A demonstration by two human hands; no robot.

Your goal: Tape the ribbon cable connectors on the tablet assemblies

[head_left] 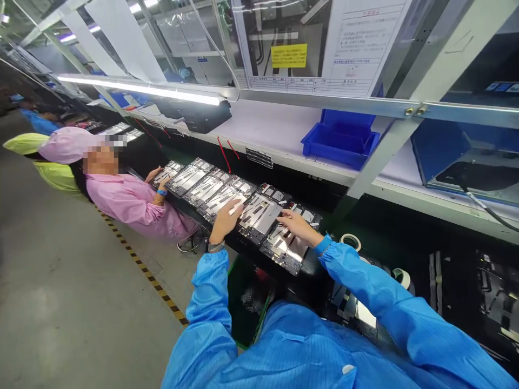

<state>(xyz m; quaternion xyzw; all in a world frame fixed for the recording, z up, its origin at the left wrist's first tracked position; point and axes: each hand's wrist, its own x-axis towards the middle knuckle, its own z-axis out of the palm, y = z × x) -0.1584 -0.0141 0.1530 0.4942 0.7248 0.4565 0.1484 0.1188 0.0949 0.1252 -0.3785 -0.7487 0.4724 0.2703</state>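
A row of opened tablets, their circuit boards and silver inner panels exposed, runs along the black bench. One opened tablet [261,214] lies between my two hands. My left hand [225,220] is at its left edge, with the fingers closed along that side and partly hidden. On the opposite edge, my right hand [299,227] grips with bent fingers. Close beside my right hand lies another opened tablet [287,249], nearest to me in the row. Further left, an opened tablet [221,197] sits next to my left hand.
A co-worker in pink [125,197] sits at left, hands on the row's far end. A blue bin [340,143] stands on the white shelf [279,121]. Tape rolls [351,241] lie right of my arm. A green crate [239,292] is below the bench edge.
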